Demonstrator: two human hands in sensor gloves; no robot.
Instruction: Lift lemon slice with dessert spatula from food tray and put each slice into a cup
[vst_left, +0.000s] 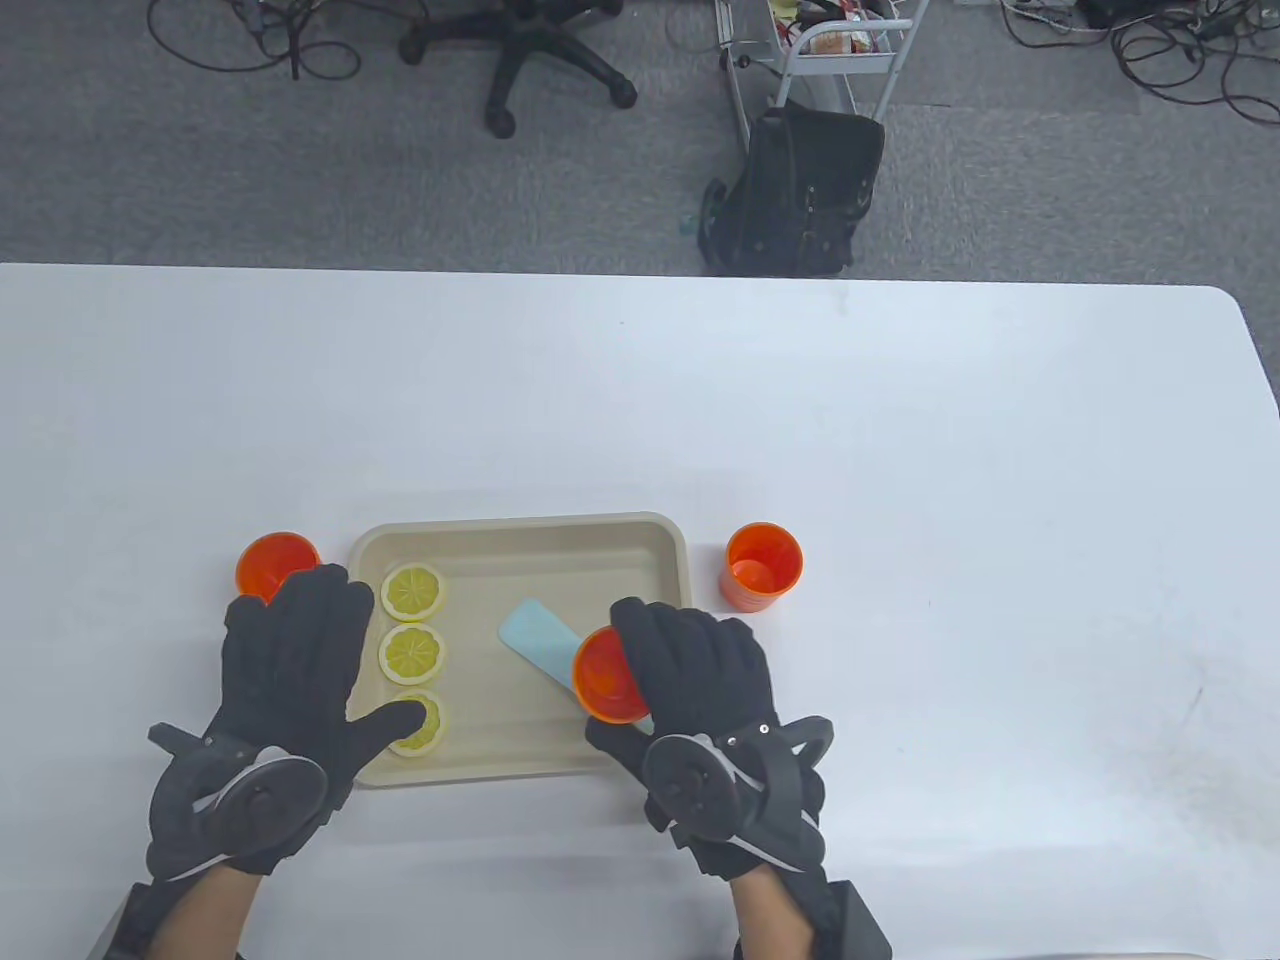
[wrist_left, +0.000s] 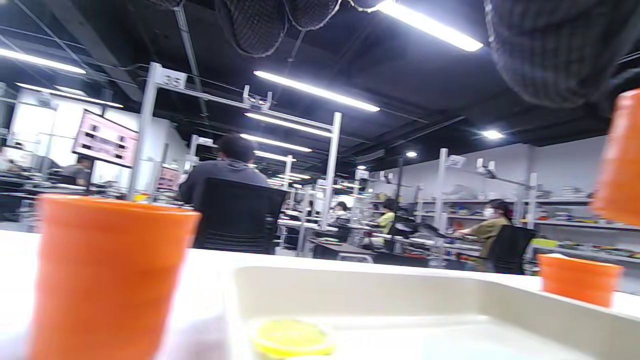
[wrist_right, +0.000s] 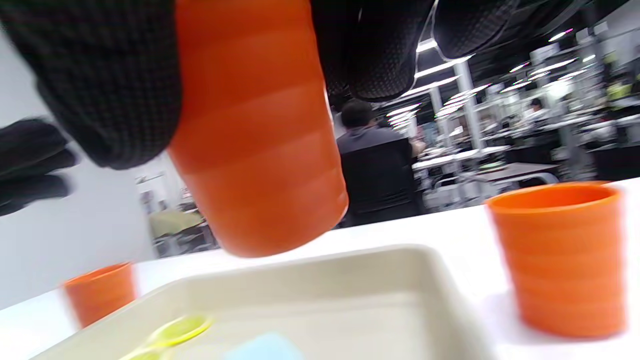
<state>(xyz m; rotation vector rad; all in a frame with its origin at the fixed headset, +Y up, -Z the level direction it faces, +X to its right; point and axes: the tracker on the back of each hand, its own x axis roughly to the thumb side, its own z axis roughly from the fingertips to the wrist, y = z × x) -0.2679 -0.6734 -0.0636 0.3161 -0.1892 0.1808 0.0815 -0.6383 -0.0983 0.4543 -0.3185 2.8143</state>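
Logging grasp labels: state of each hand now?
Left hand: open, flat, thumb on the nearest lemon slice.
Right hand: grips an orange cup.

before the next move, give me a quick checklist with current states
1. Right hand holds an orange plastic cup above the beige food tray: ok.
2. Three yellow lemon slices lie in the tray: ok.
3. Light blue dessert spatula in a hand: not ok, it lies in the tray.
4. Left hand free: ok, thumb over the nearest slice.
5. Held cup empty: ok.

Lab hall, workbench rows (wrist_left: 350, 235), wall monitor (wrist_left: 105, 138)
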